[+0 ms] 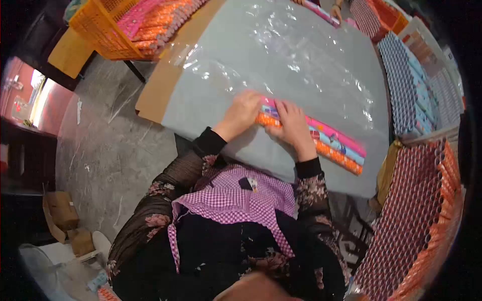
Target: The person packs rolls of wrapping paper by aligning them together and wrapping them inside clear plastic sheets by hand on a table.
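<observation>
Three patterned wrapping rolls lie side by side on the grey table: a pink roll, a light blue roll and an orange roll. They slant from the middle down to the right. My left hand is closed around their left ends, its fingertips somewhat blurred. Just right of it, my right hand reaches across the top of the bundle, fingers bent over the rolls and thumb on the near side. The rolls' left tips are partly hidden by my left hand.
Clear plastic film covers the table. An orange crate of rolls stands at the upper left. Stacked blue rolls and red-orange rolls line the right side. Another person's hand holds a roll at the far edge.
</observation>
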Available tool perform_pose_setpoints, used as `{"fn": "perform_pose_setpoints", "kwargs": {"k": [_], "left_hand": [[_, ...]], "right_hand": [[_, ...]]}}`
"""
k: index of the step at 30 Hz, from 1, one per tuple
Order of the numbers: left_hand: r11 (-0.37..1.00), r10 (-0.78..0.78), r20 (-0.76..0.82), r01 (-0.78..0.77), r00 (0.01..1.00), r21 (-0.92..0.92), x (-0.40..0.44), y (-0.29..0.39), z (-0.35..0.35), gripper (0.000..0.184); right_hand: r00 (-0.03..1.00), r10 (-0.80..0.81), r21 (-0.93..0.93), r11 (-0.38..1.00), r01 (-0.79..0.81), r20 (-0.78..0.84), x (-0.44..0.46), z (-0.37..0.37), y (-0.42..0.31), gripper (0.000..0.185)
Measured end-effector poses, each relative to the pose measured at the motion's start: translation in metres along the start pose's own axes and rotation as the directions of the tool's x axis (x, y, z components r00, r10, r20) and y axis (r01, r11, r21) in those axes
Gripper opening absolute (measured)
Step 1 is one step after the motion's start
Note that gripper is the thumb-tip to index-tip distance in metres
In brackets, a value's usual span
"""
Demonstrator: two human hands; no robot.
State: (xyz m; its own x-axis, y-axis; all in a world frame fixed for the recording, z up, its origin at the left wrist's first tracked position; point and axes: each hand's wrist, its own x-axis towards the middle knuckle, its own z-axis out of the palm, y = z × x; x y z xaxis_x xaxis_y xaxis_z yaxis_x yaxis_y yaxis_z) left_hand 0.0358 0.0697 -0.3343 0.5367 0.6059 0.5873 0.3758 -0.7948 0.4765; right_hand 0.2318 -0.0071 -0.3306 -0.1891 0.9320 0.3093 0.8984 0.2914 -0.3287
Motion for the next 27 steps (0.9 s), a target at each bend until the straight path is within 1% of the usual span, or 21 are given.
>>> {"fn": "perform_pose_setpoints", "kwargs": {"k": [1, 2, 3, 4, 5, 6, 7, 9, 10, 12, 13, 15, 16, 17, 18, 19, 21, 22, 25, 26, 27], "left_hand": [[1.000, -0.010, 0.030, 0.010, 1.000, -0.021, -0.002, 0.002, -0.002, 0.011], [0.998, -0.045, -0.023, 0.044, 0.999, -0.042, -0.001, 0.002, -0.004, 0.011], [0.995, -0.080, -0.079, 0.075, 0.994, -0.061, -0.003, 0.001, -0.004, 0.011], [0.994, -0.082, -0.059, 0.077, 0.995, -0.075, -0.006, -0.001, -0.003, 0.011], [0.990, -0.138, -0.066, 0.136, 0.988, -0.043, -0.009, -0.002, -0.004, 0.013], [0.981, -0.193, -0.077, 0.193, 0.978, -0.007, -0.010, -0.002, -0.003, 0.016], [0.980, -0.197, -0.065, 0.197, 0.978, -0.012, -0.010, -0.003, -0.002, 0.016], [0.992, -0.079, -0.150, 0.093, 0.986, 0.089, -0.005, 0.000, -0.006, 0.019], [0.991, -0.086, -0.146, 0.100, 0.986, 0.090, -0.007, -0.003, -0.006, 0.019], [0.978, -0.200, -0.092, 0.205, 0.976, 0.049, -0.010, -0.007, -0.005, 0.014], [0.976, -0.205, -0.094, 0.210, 0.974, 0.051, -0.012, -0.010, -0.005, 0.014], [0.959, -0.282, -0.100, 0.283, 0.954, 0.001, -0.013, -0.014, -0.008, 0.009], [0.958, -0.285, -0.103, 0.287, 0.953, 0.003, -0.013, -0.016, -0.009, 0.009], [0.945, -0.326, -0.115, 0.326, 0.939, -0.013, -0.014, -0.018, -0.011, 0.008], [0.931, -0.365, -0.126, 0.364, 0.922, -0.031, -0.013, -0.021, -0.012, 0.008], [0.930, -0.366, -0.130, 0.365, 0.921, -0.030, -0.013, -0.025, -0.013, 0.008], [0.887, -0.461, -0.159, 0.454, 0.873, -0.082, -0.011, -0.032, -0.016, 0.011], [0.856, -0.513, -0.170, 0.488, 0.842, -0.169, -0.010, -0.036, -0.017, 0.012], [0.859, -0.512, -0.233, 0.496, 0.827, -0.127, -0.006, -0.053, -0.013, 0.013], [0.809, -0.585, -0.182, 0.552, 0.790, -0.204, -0.002, -0.047, -0.016, 0.013], [0.807, -0.587, -0.189, 0.553, 0.787, -0.204, 0.000, -0.047, -0.016, 0.013]], "right_hand": [[1.000, -0.006, 0.001, 1.000, 0.006, 0.006, 0.000, 0.001, 0.000, 0.080], [1.000, -0.014, -0.002, 1.000, 0.014, 0.006, 0.001, 0.001, 0.001, 0.080], [1.000, 0.013, 0.004, 1.000, -0.013, 0.014, 0.001, 0.001, 0.002, 0.080], [1.000, -0.011, 0.007, 1.000, 0.011, -0.005, 0.000, 0.002, 0.003, 0.080], [0.999, -0.037, 0.010, 0.999, 0.038, -0.023, 0.000, 0.001, 0.003, 0.081], [1.000, -0.007, -0.015, 1.000, 0.007, 0.021, 0.001, -0.001, 0.001, 0.081], [1.000, 0.004, -0.011, 1.000, -0.004, 0.027, 0.001, -0.003, 0.002, 0.081], [1.000, -0.015, -0.018, 1.000, 0.015, -0.003, 0.000, -0.001, 0.002, 0.082], [1.000, -0.015, -0.004, 1.000, 0.015, 0.006, 0.001, 0.001, 0.004, 0.083], [1.000, -0.017, -0.003, 1.000, 0.017, 0.003, 0.001, 0.002, 0.005, 0.083], [1.000, -0.018, -0.006, 1.000, 0.018, -0.006, 0.001, 0.001, 0.004, 0.083], [1.000, -0.002, -0.011, 1.000, 0.002, 0.024, 0.002, -0.002, 0.001, 0.083], [1.000, -0.001, -0.014, 1.000, 0.001, 0.030, 0.002, -0.003, 0.001, 0.083], [0.999, 0.001, -0.018, 1.000, 0.000, 0.036, 0.002, -0.003, 0.001, 0.083], [1.000, -0.008, -0.002, 1.000, 0.008, 0.011, 0.001, -0.002, 0.002, 0.084], [1.000, -0.012, -0.002, 1.000, 0.012, 0.012, 0.002, -0.001, 0.002, 0.084], [0.999, 0.002, -0.001, 1.000, -0.002, 0.041, 0.003, -0.002, 0.001, 0.085], [0.999, -0.001, -0.002, 1.000, 0.001, 0.045, 0.002, -0.002, 0.001, 0.085], [0.999, -0.039, 0.016, 0.999, 0.038, 0.022, 0.003, 0.000, 0.004, 0.086], [0.999, -0.051, 0.010, 0.999, 0.051, 0.015, 0.003, 0.002, 0.006, 0.085], [0.998, -0.061, 0.006, 0.998, 0.061, 0.009, 0.004, 0.003, 0.007, 0.085]]}}
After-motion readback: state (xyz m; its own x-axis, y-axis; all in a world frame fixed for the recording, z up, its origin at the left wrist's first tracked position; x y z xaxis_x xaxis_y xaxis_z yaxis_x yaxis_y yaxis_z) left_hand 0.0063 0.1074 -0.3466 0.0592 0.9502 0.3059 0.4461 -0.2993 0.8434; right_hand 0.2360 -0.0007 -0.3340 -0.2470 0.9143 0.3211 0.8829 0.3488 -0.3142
